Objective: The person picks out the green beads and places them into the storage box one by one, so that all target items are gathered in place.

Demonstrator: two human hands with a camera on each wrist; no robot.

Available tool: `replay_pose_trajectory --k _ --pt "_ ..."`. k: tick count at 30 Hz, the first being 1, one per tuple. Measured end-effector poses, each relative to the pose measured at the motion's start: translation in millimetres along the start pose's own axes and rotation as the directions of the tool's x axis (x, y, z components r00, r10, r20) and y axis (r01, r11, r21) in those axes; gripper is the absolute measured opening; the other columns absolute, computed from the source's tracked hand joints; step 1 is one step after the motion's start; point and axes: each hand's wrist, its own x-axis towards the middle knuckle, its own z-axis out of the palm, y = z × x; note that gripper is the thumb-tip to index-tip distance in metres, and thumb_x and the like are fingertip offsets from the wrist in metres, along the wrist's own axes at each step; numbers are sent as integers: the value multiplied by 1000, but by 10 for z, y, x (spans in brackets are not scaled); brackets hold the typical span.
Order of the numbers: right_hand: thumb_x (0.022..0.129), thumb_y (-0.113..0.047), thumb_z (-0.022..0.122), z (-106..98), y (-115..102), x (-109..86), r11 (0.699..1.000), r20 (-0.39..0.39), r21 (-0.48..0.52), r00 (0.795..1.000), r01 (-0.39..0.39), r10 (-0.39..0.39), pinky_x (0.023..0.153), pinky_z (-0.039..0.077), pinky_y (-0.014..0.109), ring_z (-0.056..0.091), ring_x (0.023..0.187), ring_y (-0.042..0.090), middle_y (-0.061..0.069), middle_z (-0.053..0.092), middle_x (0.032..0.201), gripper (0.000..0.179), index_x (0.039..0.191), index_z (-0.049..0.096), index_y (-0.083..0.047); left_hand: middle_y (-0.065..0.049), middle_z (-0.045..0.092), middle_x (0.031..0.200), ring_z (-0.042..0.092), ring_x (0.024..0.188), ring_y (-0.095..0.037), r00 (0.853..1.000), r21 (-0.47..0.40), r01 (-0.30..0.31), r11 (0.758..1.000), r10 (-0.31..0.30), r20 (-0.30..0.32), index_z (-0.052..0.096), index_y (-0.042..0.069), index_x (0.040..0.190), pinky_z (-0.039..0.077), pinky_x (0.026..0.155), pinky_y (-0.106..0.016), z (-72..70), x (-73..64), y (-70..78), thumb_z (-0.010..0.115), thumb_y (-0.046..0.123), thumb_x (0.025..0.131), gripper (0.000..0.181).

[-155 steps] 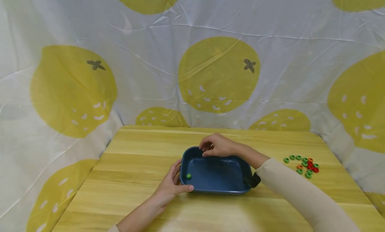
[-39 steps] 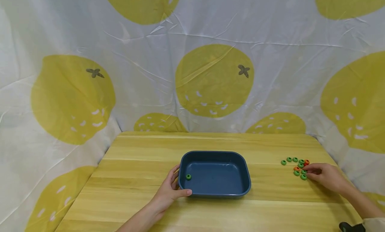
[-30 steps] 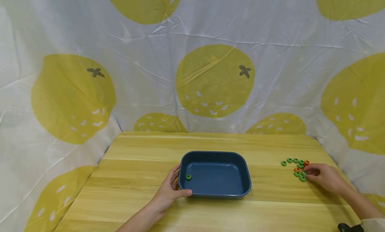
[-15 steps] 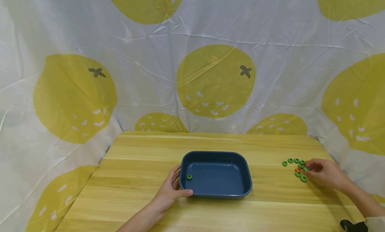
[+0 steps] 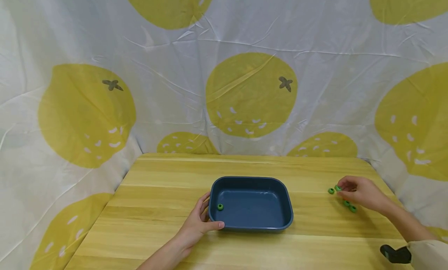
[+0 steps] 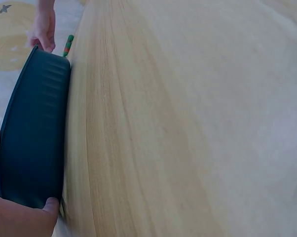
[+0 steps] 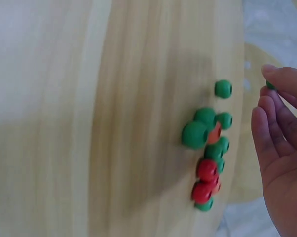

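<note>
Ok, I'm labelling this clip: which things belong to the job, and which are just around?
Seemingly in the job:
green bead pinched by the right hand
blue tray held by the left hand
single bead inside
loose beads

Apparently just surroundings:
table
lemon-print cloth

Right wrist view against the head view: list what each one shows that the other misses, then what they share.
Only the right wrist view: the red beads and orange beads on the table.

Only the head view: the blue tray with a green bead inside, and the left hand gripping its side.

Both: the right hand, green beads, the wooden table and the lemon-print cloth.
</note>
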Motion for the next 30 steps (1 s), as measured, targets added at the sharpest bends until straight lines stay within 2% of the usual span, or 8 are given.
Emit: replay_pose_trajectory --k 7,15,22,30 --pt "94 -13 78 66 -183 198 999 43 51 999 19 -22 62 53 29 64 79 10 -3 67 88 12 101 70 -9 -20 30 164 39 144 -42 1000 -7 -2 1000 2 -1 23 15 164 44 106 -46 8 0 -5 87 2 82 106" --pt "93 -11 78 122 -369 361 996 72 67 995 62 -67 64 56 29 65 81 11 -2 67 89 12 101 70 -8 -19 29 165 37 145 -42 1000 -1 8 1000 -8 -4 22 18 164 38 111 -54 11 9 0 87 2 82 106" --pt "93 -13 79 160 -504 483 995 107 67 991 69 -76 69 56 29 65 83 12 -3 66 90 13 102 71 -9 -19 30 164 38 145 -41 1000 1 11 1000 -11 -5 23 19 164 39 110 -53 4 15 3 87 2 82 106" --pt "92 -11 80 211 -643 697 989 158 73 978 128 -138 70 56 29 64 80 11 -5 66 87 14 101 70 -9 -19 31 164 39 144 -41 1000 3 14 1000 -13 -10 24 19 164 41 109 -51 -5 21 -14 87 1 81 106"
